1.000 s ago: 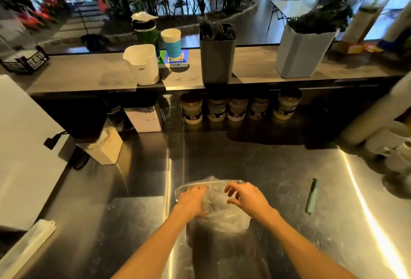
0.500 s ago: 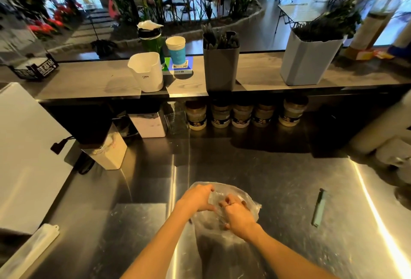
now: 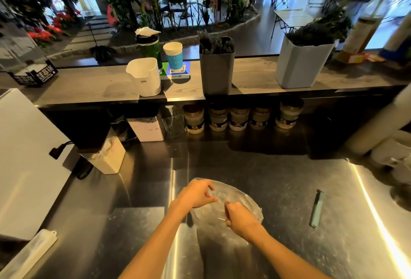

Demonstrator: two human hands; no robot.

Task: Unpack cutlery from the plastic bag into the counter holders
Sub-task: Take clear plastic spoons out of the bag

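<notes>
Clear plastic bag [image 3: 224, 209] lies on the steel worktop [image 3: 278, 178], near its front edge, mouth facing away from the person. Left hand [image 3: 195, 194] rests on the bag's left rim, fingers curled, pinching the film. Right hand [image 3: 239, 217] is closed on the film at the bag's right side. Contents of the bag too blurred to identify. A slim green-grey utensil [image 3: 317, 208] lies well apart to the right. On the raised shelf [image 3: 89, 89] behind: dark grey holder [image 3: 216, 71] with dark cutlery, white holder [image 3: 145, 77], pale grey holder [image 3: 302, 65].
</notes>
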